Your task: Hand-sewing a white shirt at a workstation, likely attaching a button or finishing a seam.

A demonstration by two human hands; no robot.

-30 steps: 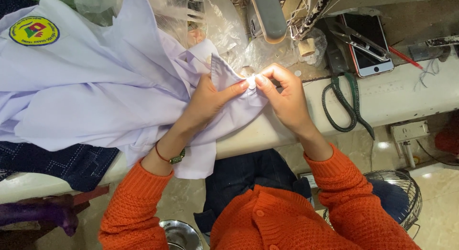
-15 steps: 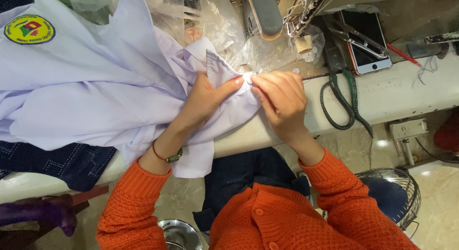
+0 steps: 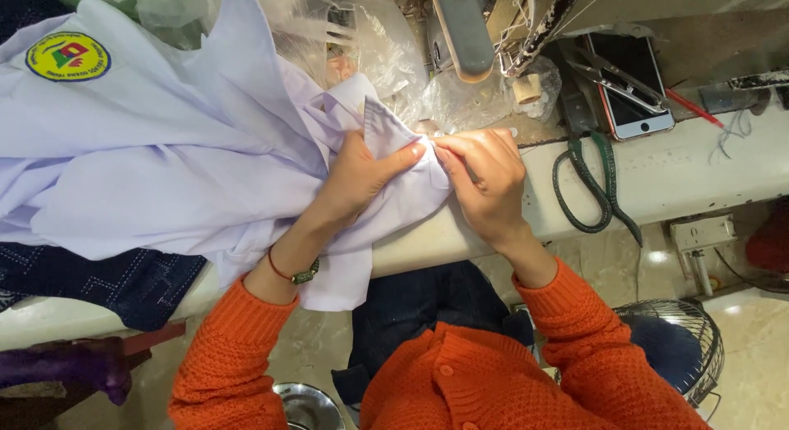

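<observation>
A pale lilac shirt [image 3: 164,159] with a round yellow and green badge [image 3: 68,57] lies spread over the white worktable [image 3: 682,171]. My left hand [image 3: 362,171] presses flat on a folded edge of the shirt, thumb stretched to the right. My right hand [image 3: 485,175] pinches the same edge of cloth between thumb and fingers, right next to the left thumb. Both hands touch the fabric near the table's front edge. Orange knitted sleeves cover my arms, and a thin bracelet sits on my left wrist.
Green-handled scissors [image 3: 592,187] lie right of my right hand. A phone [image 3: 629,89] with small pliers on it lies at the back right. Crumpled clear plastic [image 3: 370,35] and a sewing machine part [image 3: 460,31] are behind the hands. Dark denim [image 3: 123,282] hangs at left; a fan [image 3: 674,348] stands below.
My right hand has slid down and left along the shirt edge and closed over it. My left hand has pressed flatter on the cloth. The shirt edge has folded under the hands.
</observation>
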